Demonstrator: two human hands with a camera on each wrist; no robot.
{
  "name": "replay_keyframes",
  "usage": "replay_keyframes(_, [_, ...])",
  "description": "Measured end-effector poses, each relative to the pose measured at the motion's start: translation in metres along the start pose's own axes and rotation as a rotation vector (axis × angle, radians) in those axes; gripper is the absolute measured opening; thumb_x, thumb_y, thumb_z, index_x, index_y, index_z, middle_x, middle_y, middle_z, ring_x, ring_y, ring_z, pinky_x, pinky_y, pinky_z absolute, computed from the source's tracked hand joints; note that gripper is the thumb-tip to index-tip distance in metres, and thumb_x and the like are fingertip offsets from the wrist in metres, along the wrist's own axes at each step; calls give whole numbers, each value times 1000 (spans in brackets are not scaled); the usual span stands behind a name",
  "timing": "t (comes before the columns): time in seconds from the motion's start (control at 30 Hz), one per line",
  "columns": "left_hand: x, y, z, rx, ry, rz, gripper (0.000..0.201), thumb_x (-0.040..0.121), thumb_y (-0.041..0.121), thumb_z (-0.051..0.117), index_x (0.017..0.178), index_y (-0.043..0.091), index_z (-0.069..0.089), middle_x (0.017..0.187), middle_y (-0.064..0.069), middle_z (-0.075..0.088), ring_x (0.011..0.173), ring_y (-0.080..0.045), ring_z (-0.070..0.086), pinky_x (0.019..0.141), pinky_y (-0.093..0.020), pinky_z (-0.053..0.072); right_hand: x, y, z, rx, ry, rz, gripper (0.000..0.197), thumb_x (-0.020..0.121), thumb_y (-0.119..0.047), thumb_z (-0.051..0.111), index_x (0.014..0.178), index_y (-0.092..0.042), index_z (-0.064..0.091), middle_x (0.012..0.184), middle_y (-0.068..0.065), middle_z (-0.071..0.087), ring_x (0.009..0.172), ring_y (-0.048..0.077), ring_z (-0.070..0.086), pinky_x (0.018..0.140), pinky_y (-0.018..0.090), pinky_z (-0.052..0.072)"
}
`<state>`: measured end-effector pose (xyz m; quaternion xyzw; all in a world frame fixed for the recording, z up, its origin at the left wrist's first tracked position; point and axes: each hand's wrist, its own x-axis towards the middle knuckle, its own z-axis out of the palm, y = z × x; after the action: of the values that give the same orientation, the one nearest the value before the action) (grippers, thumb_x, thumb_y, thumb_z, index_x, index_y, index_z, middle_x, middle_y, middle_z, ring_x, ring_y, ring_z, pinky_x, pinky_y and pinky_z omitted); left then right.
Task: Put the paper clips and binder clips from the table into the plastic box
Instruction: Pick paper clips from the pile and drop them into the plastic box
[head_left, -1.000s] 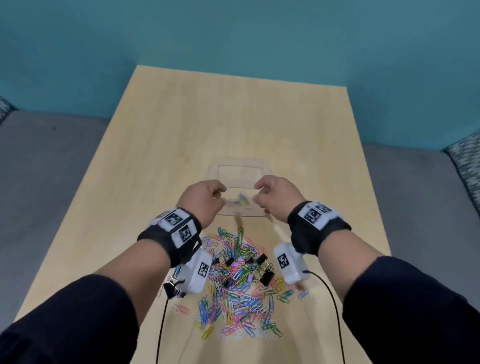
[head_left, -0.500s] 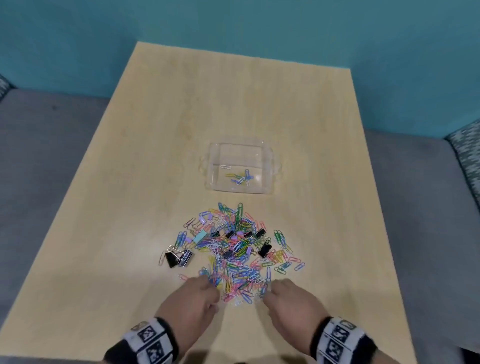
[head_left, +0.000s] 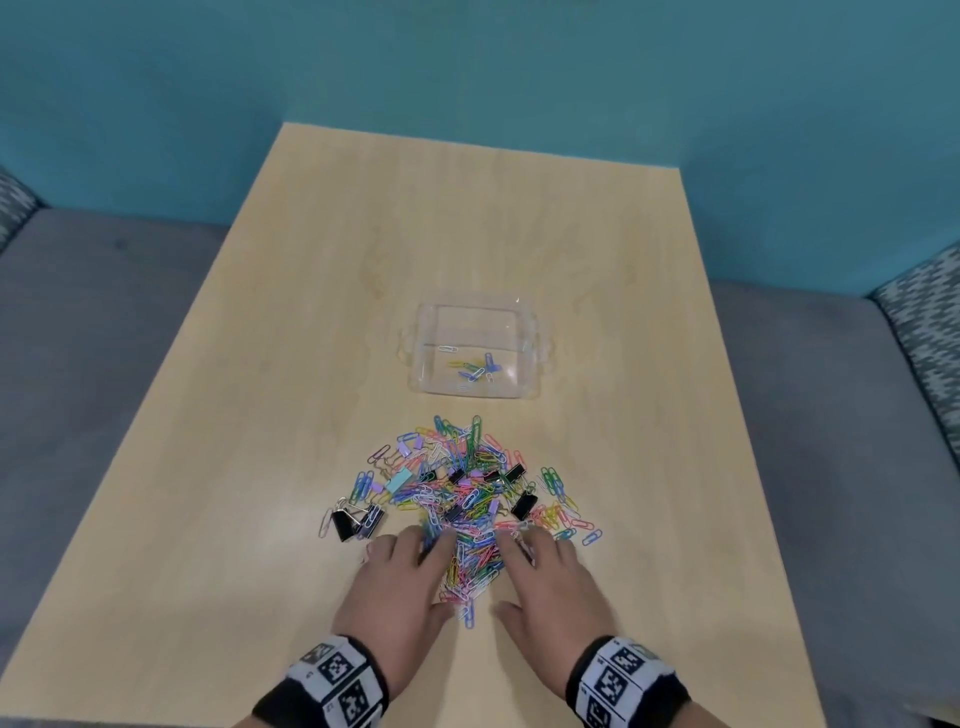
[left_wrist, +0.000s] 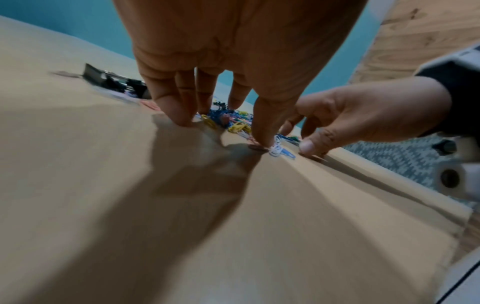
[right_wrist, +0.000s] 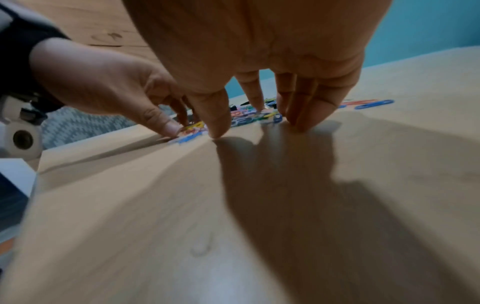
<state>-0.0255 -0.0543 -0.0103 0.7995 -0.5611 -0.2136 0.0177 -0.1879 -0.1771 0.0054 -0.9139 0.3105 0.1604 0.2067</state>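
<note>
A clear plastic box (head_left: 530, 332) stands mid-table with several paper clips (head_left: 475, 369) on its floor. Just in front of it lies a heap of coloured paper clips (head_left: 467, 488) mixed with black binder clips (head_left: 523, 505) and a pale blue one (head_left: 399, 479). My left hand (head_left: 415, 571) and right hand (head_left: 535, 577) rest on the heap's near edge, one on each side of a strip of clips. Their fingers are spread and fairly straight, tips down on the table. In the wrist views the left hand (left_wrist: 221, 115) and right hand (right_wrist: 259, 115) touch the wood beside the clips (left_wrist: 236, 125) and hold nothing.
The wooden table (head_left: 260, 415) has bare surface left, right and beyond the box. Two black binder clips (head_left: 353, 519) lie at the heap's left fringe. Grey seating (head_left: 78, 338) borders both sides, and a teal wall (head_left: 467, 78) stands behind.
A second ago both hands hovered at the box with curled fingers. They drew back to the near side, and now their fingers have spread and slid forward into the heap's near edge.
</note>
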Motion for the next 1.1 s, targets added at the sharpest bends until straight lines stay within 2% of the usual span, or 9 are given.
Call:
replay_keyframes(0.13, [20,10,0,24,17,-8,71,70,47,72,132,28,42,118,-4,54,97,-26,51,74,-40,54,25,-9,6,-66,40,-52,70,80,-44,62,141,-25,33,136,6,44,113,31,46,86,43,50])
replay_keyframes(0.37, [34,9,-8,-18,-12,30,44,83,17,61,122,28,45,105,-2,47,89,-24,43,71,-38,49,37,-4,-4,-61,35,-127,54,68,0,61,119,-14,51,110,9,51,92,30,49,71,38,48])
replay_keyframes(0.5, [32,2,-6,22,-47,70,42,68,7,70,99,26,49,86,0,46,73,-20,43,53,-37,47,34,0,-6,-61,0,-162,46,68,9,47,108,-11,50,110,10,47,96,30,45,76,38,45])
replay_keyframes(0.6, [30,-1,-4,54,-52,102,42,59,-1,69,79,23,42,77,1,42,65,-19,43,45,-34,43,34,2,-6,-30,3,-146,44,66,13,45,102,-12,48,106,10,47,92,29,44,67,36,40])
replay_keyframes(0.73, [25,-2,-11,69,-90,113,43,50,-1,69,73,23,42,72,3,41,57,-18,43,40,-30,34,34,3,-6,-25,15,-133,45,59,9,61,82,-22,39,87,2,48,72,20,44,55,30,27])
replay_keyframes(0.8, [24,-3,-14,51,-110,114,42,48,1,73,73,25,49,70,5,42,55,-15,44,41,-27,31,33,5,-6,-25,18,-118,49,57,5,69,79,-25,36,80,-1,47,64,17,40,52,28,26])
replay_keyframes(0.93, [21,-5,-24,-96,-95,68,27,65,9,72,74,24,52,70,6,44,55,-16,47,43,-29,39,33,9,-18,14,-19,-122,21,82,-3,58,86,-19,46,83,-3,37,67,17,33,57,29,28])
replay_keyframes(1.0, [23,-4,-33,-191,-93,3,2,84,20,59,85,21,57,80,5,49,69,-19,54,60,-32,46,32,10,-31,35,-92,-153,6,92,-12,48,90,-17,47,86,-3,35,72,19,35,61,30,29])
replay_keyframes(1.1, [33,-6,-51,-365,-169,-44,11,89,31,54,90,24,62,86,9,54,81,-11,53,73,-28,42,40,16,-48,133,-218,-163,5,90,-17,50,87,-16,47,88,-3,42,75,20,42,64,33,33])
